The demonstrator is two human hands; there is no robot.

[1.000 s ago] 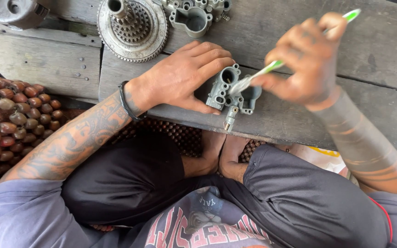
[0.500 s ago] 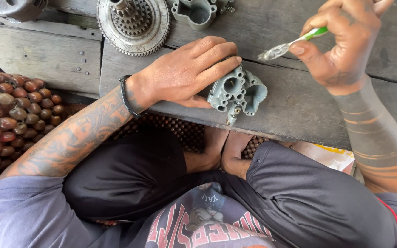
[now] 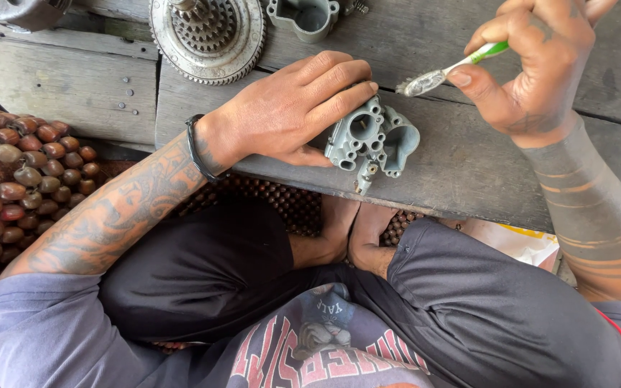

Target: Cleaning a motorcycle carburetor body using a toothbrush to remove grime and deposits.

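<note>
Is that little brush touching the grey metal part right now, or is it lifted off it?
Lifted off. The right hand holds the toothbrush above and to the right of the grey metal part, with bare wood showing between bristles and part.

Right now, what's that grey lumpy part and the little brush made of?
The grey part under the left hand looks like cast metal, probably aluminium: dull grey, with moulded holes. The brush in the right hand seems plastic: a shiny green-and-white handle with grimy bristles.
</note>
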